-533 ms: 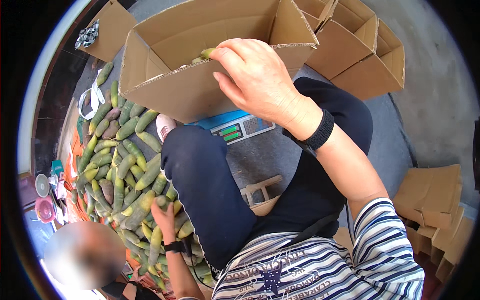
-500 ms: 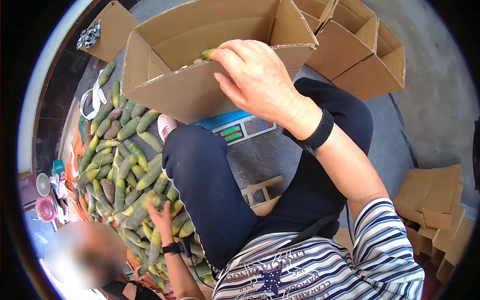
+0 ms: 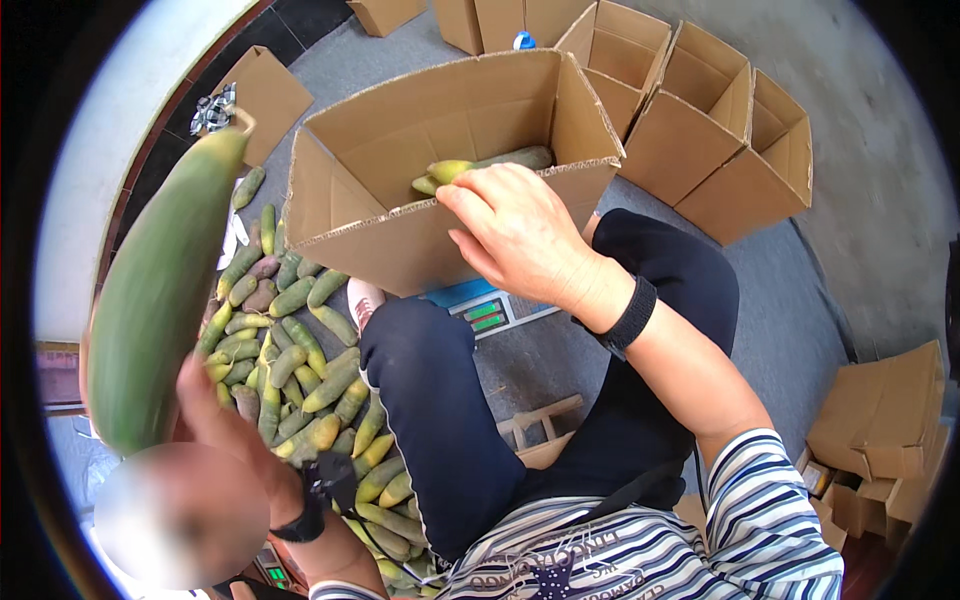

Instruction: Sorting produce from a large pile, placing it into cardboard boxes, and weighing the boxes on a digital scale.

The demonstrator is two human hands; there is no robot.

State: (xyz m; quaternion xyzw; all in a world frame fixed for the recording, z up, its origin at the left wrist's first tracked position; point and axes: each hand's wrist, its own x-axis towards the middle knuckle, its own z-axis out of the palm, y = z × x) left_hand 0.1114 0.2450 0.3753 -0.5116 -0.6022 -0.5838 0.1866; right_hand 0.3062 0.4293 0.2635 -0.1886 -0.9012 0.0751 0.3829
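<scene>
The left hand (image 3: 235, 430), its grip clasped around a plump green radish (image 3: 160, 290), had risen free of the yellow-green heap (image 3: 335, 385), the right hand (image 3: 525, 235) loosely spread at the brown cardboard box (image 3: 400, 245).

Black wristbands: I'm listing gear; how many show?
2: right wristband, on the wrist behind the right hand; left wristband, on the wrist below the left hand holding a large green vegetable. Others may be hidden.

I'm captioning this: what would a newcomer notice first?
A big green radish, held in the left hand at the picture's left, looms largest. A heap of radishes spreads beside the left knee, and at upper centre the right hand is at the near rim of an open cardboard box.
</scene>
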